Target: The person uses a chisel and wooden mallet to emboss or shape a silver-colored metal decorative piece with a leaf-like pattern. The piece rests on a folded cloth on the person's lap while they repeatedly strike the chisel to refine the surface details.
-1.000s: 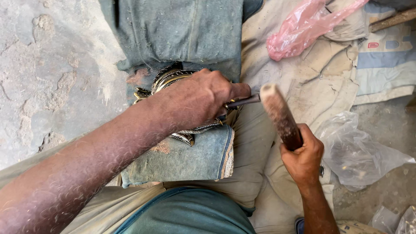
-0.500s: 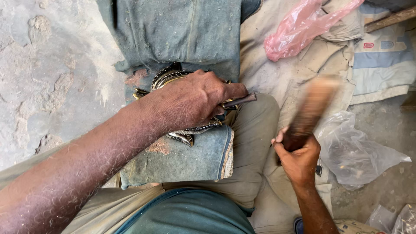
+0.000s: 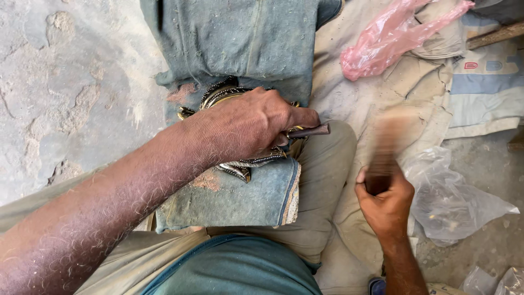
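My left hand (image 3: 252, 124) presses down on a round, ornate metal piece (image 3: 233, 164) that lies on a folded blue denim cloth (image 3: 240, 196). The same hand grips a thin dark metal tool (image 3: 309, 131) whose end sticks out to the right past my fingers. My right hand (image 3: 386, 203) is closed around the handle of a wooden mallet (image 3: 388, 143), which is raised and blurred with motion, to the right of the tool. Most of the metal piece is hidden under my left hand.
A pink plastic bag (image 3: 394, 37) lies at the top right on beige cloth (image 3: 376, 98). A clear plastic bag (image 3: 456, 199) lies beside my right hand. Rough concrete floor (image 3: 71, 93) is to the left. More denim (image 3: 240, 38) lies ahead of the piece.
The mallet has swung away from the tool's end and rightwards, now upright and blurred above my right hand. My left hand has stayed on the metal piece and tool.
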